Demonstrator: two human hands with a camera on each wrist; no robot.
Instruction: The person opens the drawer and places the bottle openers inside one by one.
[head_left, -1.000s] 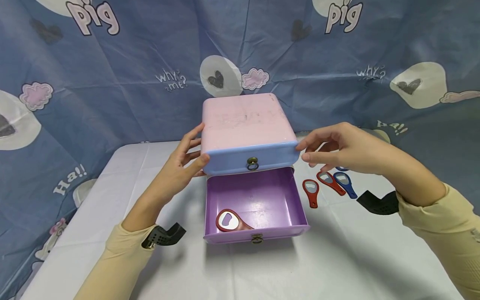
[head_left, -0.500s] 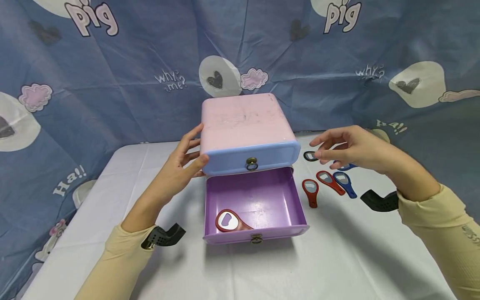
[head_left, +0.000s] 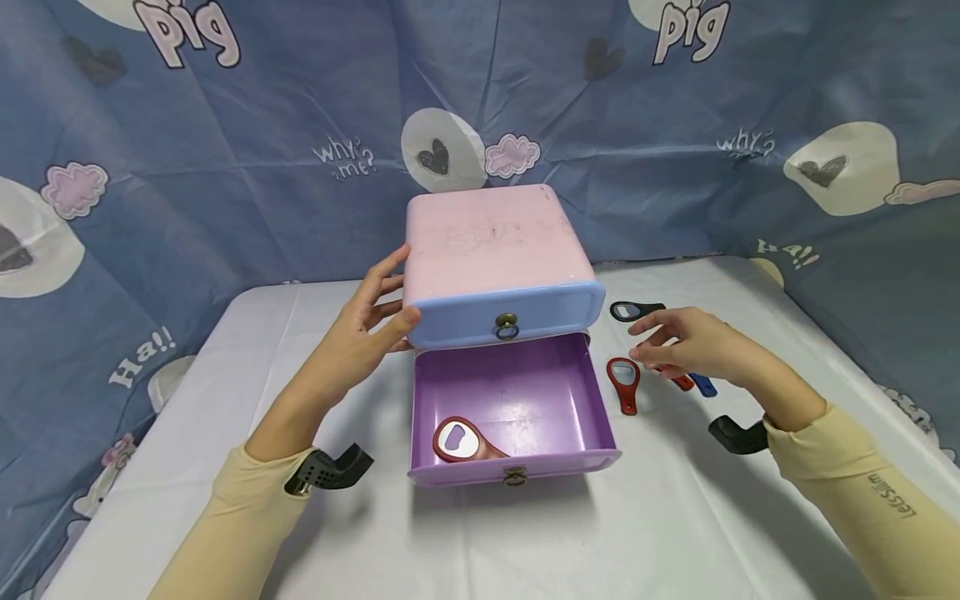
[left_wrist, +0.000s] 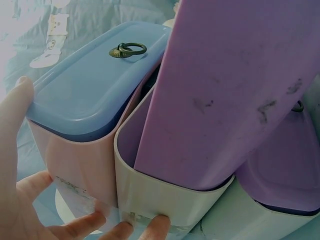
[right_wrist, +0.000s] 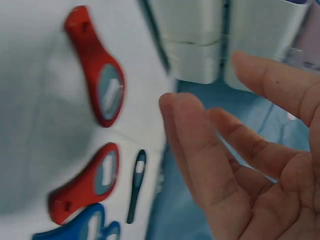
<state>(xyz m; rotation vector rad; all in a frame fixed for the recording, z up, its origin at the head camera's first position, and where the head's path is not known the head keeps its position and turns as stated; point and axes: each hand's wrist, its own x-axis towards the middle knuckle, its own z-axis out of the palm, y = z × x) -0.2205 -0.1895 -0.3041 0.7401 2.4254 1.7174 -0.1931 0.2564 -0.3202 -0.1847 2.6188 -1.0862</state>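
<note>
A small cabinet with a pink top (head_left: 487,242) stands mid-table, its blue drawer (head_left: 457,323) closed. Below that, a purple drawer (head_left: 517,367) is pulled out, with a red bottle opener (head_left: 454,442) lying inside. My left hand (head_left: 360,333) holds the cabinet's left side, thumb on the front corner and fingers along the side (left_wrist: 82,170). Above the bottle openers to the right hovers my right hand (head_left: 697,343), fingers loosely bent around nothing. Nearest to it lies a red bottle opener (head_left: 624,387); another red (head_left: 681,382) and a blue one (head_left: 703,386) are partly hidden beneath it.
A black bottle opener (head_left: 626,311) lies behind the right hand. A second purple drawer (left_wrist: 285,165), closed, shows in the left wrist view. White cloth (head_left: 525,542) covers the table, and a printed blue curtain (head_left: 300,100) hangs behind.
My right hand has left the cabinet's right edge and moved right, then down toward me, over the bottle openers. The black opener has come into view. My left hand stays put.
</note>
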